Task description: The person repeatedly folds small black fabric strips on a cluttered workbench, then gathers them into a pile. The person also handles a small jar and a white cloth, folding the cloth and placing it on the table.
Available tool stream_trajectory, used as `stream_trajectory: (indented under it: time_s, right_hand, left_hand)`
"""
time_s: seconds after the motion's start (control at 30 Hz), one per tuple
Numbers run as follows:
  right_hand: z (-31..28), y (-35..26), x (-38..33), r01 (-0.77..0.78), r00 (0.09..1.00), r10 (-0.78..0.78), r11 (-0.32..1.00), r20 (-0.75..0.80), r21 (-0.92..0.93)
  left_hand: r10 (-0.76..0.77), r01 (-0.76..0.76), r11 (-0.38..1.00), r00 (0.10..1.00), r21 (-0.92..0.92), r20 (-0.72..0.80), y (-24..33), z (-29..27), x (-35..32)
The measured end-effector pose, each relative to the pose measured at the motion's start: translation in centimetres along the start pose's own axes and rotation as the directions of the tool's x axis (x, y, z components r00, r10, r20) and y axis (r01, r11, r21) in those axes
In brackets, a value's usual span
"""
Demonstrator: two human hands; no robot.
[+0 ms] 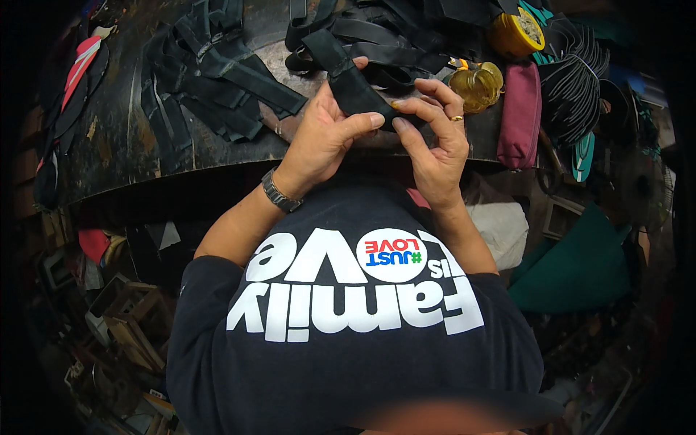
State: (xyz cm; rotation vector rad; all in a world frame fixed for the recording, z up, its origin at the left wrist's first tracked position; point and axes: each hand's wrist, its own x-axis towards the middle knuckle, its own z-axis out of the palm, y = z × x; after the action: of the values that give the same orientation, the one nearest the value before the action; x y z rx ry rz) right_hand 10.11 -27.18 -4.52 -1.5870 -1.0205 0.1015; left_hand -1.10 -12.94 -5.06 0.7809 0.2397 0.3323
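A black strap [349, 81] runs from the pile at the back of the worktable toward me. My left hand [322, 134] and my right hand [433, 134] both pinch its near end above the table's front edge, thumbs and fingertips pressed on the dark material. A metal watch sits on my left wrist, a gold ring on a finger of my right hand. The strap's near tip is hidden between my fingers.
The dark, worn worktable [116, 145] holds a heap of black straps [210, 72], more straps at the back [391, 29], a yellow jar [478, 85], a yellow tub [513, 32], a maroon pouch [520, 116] and stacked sandal soles [576, 80]. Wooden frames [130, 319] lie lower left, green cloth [580, 268] right.
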Motion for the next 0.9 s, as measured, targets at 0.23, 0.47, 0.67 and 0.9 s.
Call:
stream_trajectory:
  time_s: [0.23, 0.47, 0.67, 0.9]
  right_hand:
    - [-0.6, 0.5, 0.5, 0.311, 0.943, -0.334, 0.868, 0.009, -0.388]
    - [-0.4, 1.0, 0.5, 0.444, 0.885, -0.454, 0.758, 0.102, -0.478]
    - [-1.5, 0.3, 1.1, 0.372, 0.914, -0.323, 0.91, 0.247, -0.185]
    - [-0.6, -0.3, 0.6, 0.231, 0.97, -0.21, 0.951, 0.121, -0.204]
  left_hand:
    - [-0.07, 0.069, 0.997, 0.998, -0.041, -0.007, -0.2, -0.5, -0.1]
    - [-0.081, 0.079, 0.979, 0.997, -0.185, -0.001, -0.4, -1.2, 0.1]
    - [-0.087, 0.086, 0.996, 0.996, -0.017, -0.029, -0.5, -1.4, -0.2]
    - [0.054, -0.049, 0.993, 0.998, 0.108, -0.043, -0.1, -1.0, -0.5]
